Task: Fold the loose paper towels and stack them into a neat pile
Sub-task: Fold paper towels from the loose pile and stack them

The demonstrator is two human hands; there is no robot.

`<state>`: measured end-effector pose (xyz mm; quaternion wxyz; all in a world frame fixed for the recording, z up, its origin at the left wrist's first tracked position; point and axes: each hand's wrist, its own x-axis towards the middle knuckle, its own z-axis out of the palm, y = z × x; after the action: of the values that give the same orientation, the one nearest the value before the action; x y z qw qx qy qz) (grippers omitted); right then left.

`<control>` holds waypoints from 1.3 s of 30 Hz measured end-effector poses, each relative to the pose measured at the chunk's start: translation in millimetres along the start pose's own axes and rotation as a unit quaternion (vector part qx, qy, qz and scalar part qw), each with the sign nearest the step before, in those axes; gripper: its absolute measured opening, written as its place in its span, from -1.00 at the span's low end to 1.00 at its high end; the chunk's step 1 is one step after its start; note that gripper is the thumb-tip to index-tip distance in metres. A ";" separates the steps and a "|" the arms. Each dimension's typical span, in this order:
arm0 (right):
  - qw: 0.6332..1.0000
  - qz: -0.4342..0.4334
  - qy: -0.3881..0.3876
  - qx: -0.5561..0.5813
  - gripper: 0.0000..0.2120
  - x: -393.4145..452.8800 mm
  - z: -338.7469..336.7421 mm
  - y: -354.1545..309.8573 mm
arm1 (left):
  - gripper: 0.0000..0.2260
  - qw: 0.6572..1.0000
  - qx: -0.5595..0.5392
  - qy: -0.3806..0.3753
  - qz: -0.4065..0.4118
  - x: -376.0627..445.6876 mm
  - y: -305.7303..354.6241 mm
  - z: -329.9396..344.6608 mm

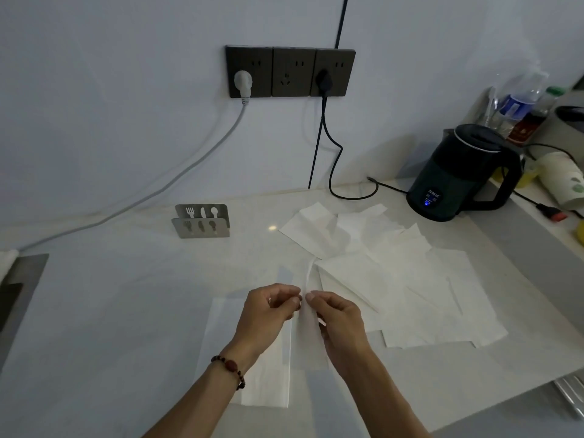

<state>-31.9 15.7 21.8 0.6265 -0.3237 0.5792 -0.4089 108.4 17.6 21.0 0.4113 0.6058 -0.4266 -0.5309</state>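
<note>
Both hands hold one white paper towel lifted off the counter, its edge standing up between them. My left hand pinches it from the left and my right hand pinches it from the right, fingertips almost touching. Under my left forearm lies a flat folded towel. Several loose, crumpled paper towels are spread over the counter to the right, overlapping each other.
A dark electric kettle stands at the back right with its black cable running to the wall sockets. A metal cutlery holder sits at the back left. Bottles and cups crowd the far right. A sink edge lies left.
</note>
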 end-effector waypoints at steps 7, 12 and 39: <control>0.991 0.049 -0.045 0.117 -0.82 -2.5 8.6 5.7 | -0.78 0.999 -0.015 -0.030 0.004 -4.9 -3.9 -5.5; 0.994 0.057 -0.043 0.084 -0.79 -2.4 10.9 9.1 | -0.80 0.998 -0.026 -0.044 -0.029 -7.6 -2.0 -10.2; 0.954 0.005 0.123 -0.273 -0.66 3.7 -28.3 74.5 | -0.79 0.965 0.226 0.080 -0.106 -7.0 -75.8 -43.1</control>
<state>-49.7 48.4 -48.8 0.4403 -0.4268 0.7428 -0.2689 156.8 48.8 -44.8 0.2381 0.7649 -0.4347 -0.4115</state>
